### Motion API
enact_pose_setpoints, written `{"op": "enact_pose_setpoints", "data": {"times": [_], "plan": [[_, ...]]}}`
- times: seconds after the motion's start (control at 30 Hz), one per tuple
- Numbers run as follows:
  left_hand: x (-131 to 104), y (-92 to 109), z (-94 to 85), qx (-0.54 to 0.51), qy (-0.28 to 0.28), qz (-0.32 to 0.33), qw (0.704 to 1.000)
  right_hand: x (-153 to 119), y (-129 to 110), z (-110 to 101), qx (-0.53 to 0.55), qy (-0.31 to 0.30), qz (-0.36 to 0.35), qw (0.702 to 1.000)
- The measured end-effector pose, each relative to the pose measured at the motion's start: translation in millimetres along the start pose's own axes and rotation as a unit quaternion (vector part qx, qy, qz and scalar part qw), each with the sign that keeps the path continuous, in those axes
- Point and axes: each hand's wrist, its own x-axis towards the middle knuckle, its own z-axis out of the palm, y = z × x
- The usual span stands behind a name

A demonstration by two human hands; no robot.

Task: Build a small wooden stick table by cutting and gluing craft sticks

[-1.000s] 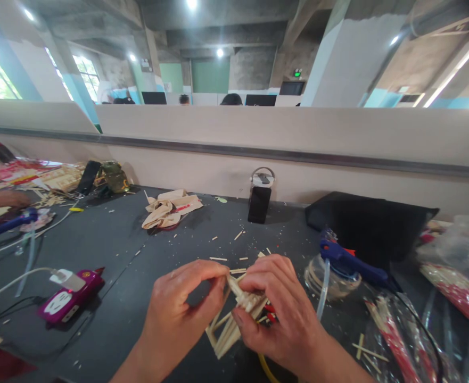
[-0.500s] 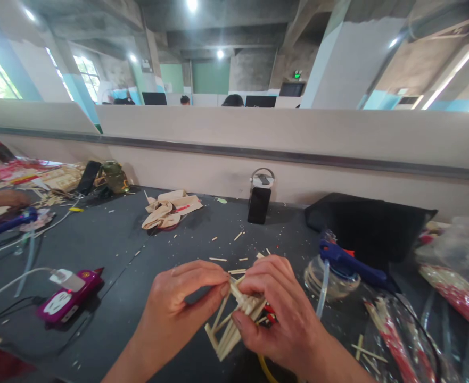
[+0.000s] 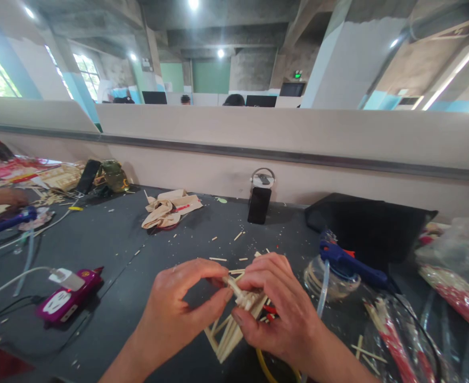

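Note:
A small frame of pale wooden sticks [image 3: 229, 340] is between and below my hands, over the dark table. My right hand [image 3: 280, 303] grips its upper part, thumb and fingers pinched round a cluster of short pieces. From the left, my left hand [image 3: 190, 303] pinches the end of a pale stick [image 3: 234, 286] at that cluster, thumb and forefinger close together. The fingers hide part of the frame. Something red [image 3: 270, 309] shows behind my right hand.
A blue glue gun [image 3: 350, 263] lies on a clear round container at right, near bagged sticks [image 3: 389, 330]. At left are a purple power strip [image 3: 68, 298] and another person's hand [image 3: 8, 198]. Further back are a crumpled cloth [image 3: 170, 209] and a phone [image 3: 259, 205].
My left thumb and fingertips have shifted slightly on the stick end. The frame has tilted a little under my hands, while my right hand keeps its grip.

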Motion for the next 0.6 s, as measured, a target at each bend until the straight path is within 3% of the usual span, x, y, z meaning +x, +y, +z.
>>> {"op": "enact_pose_setpoints", "data": {"times": [0.3, 0.6], "plan": [[4.3, -5.2, -3.0, -0.052, -0.042, 0.027, 0.997, -1.2, 0.9, 0.4, 0.012, -0.005, -0.004, 1.0], [1.3, -5.2, 3.0, -0.026, -0.009, 0.04, 0.999, -1.7, 5.2, 1.2, 0.024, 0.002, -0.008, 1.0]]}}
